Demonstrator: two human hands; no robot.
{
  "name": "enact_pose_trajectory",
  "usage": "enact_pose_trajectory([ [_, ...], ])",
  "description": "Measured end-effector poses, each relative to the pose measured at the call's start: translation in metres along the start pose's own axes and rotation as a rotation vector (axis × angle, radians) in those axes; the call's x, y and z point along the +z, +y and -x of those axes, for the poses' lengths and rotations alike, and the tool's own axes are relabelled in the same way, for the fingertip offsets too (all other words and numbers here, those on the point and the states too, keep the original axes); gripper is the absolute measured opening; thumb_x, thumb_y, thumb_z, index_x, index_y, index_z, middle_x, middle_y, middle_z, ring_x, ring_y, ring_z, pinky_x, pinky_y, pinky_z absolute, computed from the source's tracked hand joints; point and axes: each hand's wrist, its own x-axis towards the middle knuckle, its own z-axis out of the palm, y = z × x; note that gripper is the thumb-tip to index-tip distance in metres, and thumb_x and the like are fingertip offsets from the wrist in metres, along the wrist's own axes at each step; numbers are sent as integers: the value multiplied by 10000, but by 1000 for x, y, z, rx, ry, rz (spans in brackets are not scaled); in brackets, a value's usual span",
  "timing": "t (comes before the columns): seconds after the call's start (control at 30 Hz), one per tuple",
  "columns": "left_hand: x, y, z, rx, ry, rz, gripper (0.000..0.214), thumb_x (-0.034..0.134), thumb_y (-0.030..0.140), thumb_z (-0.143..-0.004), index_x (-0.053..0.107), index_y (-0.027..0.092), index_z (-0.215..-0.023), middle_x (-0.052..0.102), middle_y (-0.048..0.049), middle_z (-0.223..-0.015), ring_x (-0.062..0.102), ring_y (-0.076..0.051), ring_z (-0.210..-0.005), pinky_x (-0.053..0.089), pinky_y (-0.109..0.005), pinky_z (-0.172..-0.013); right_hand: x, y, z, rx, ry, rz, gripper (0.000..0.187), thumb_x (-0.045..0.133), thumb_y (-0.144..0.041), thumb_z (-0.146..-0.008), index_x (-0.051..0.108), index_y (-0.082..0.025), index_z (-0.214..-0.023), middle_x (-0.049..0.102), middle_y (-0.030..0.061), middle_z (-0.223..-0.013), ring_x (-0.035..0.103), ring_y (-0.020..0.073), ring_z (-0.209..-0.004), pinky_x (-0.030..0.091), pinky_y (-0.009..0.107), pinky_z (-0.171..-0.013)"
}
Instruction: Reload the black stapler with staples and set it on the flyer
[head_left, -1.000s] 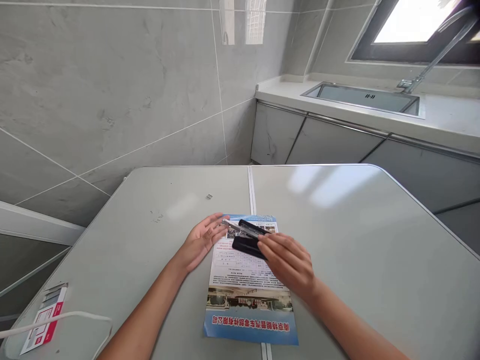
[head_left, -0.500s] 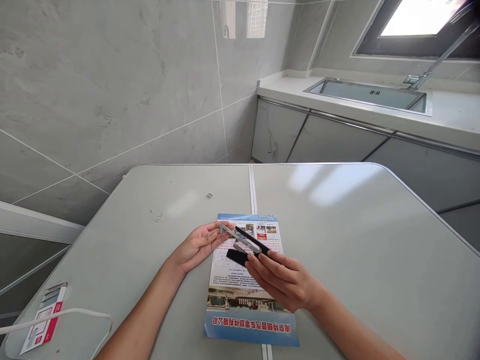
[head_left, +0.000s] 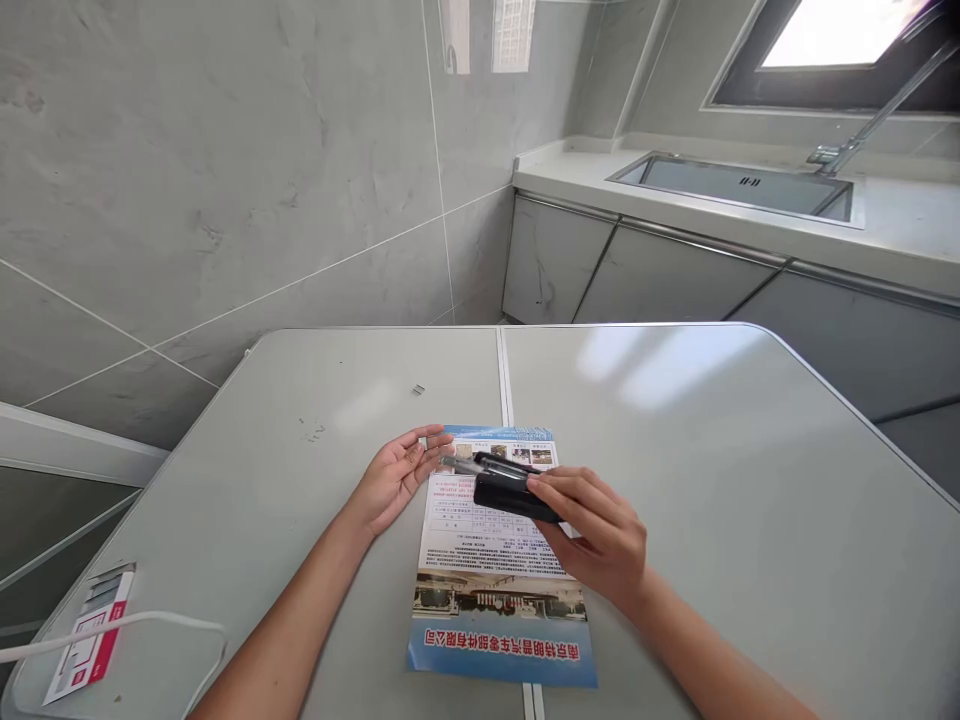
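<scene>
A black stapler (head_left: 510, 492) is gripped in my right hand (head_left: 600, 530), its silvery metal part sticking out to the left. Beside that metal tip is my left hand (head_left: 401, 475), palm up with the fingers apart; whether a fingertip touches the tip I cannot tell. Under both hands lies a printed leaflet (head_left: 487, 550) with a blue border, photos and red lettering that reads upside down from here.
Short strips of staples (head_left: 418, 390) lie beyond the leaflet, with loose staples (head_left: 311, 430) to the left. A red and white staple pack (head_left: 91, 640) and a white cable (head_left: 165, 620) are at the table's left. A counter with a sink (head_left: 735, 190) stands behind.
My right hand has turned the stapler over and shifted slightly right. The metal part has come away from my left fingers, which have opened out.
</scene>
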Motion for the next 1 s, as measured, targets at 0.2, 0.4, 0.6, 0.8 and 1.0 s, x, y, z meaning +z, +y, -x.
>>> enact_pose_trajectory([
  [0.2, 6, 2, 0, 44, 36, -87, 352, 722, 315, -948, 690, 153, -1259, 740, -111, -1158, 732, -154, -902, 601, -282, -895, 13, 1, 5, 341, -160, -223, 252, 770, -209, -859, 745, -265, -1104, 734, 69, -937, 688, 204, -809, 591, 328, -694],
  [0.4, 10, -1, 2, 103, -17, -218, 425, 703, 513, -925, 752, 120, -1080, 684, -54, -815, 538, -90, -606, 452, -219, -584, 18, 9, 11, 433, -267, -266, 197, 802, -250, -822, 737, -244, -1008, 704, 53, -896, 663, 207, -803, 560, 345, -742],
  [0.6, 6, -3, 3, 176, -22, -350, 535, 729, 662, -828, 769, 129, -845, 557, 6, -587, 344, -67, -495, 240, -227, -513, 13, 17, 9, 427, -367, -233, 187, 780, -268, -831, 677, -233, -983, 680, 42, -881, 626, 197, -770, 514, 323, -691],
  [0.8, 7, -4, 6, 185, -45, -341, 517, 724, 648, -842, 755, 135, -897, 543, 20, -584, 335, -61, -481, 248, -224, -515, 4, 19, 2, 447, -434, -212, 166, 769, -239, -831, 657, -229, -953, 663, 28, -887, 621, 193, -803, 500, 311, -707],
  [1.0, 8, -4, 7, 180, -89, -318, 418, 688, 551, -921, 751, 157, -1044, 629, -7, -746, 426, -52, -476, 336, -226, -524, -3, 23, 0, 451, -462, -186, 157, 766, -257, -835, 652, -234, -940, 658, 15, -852, 616, 192, -781, 488, 306, -683],
])
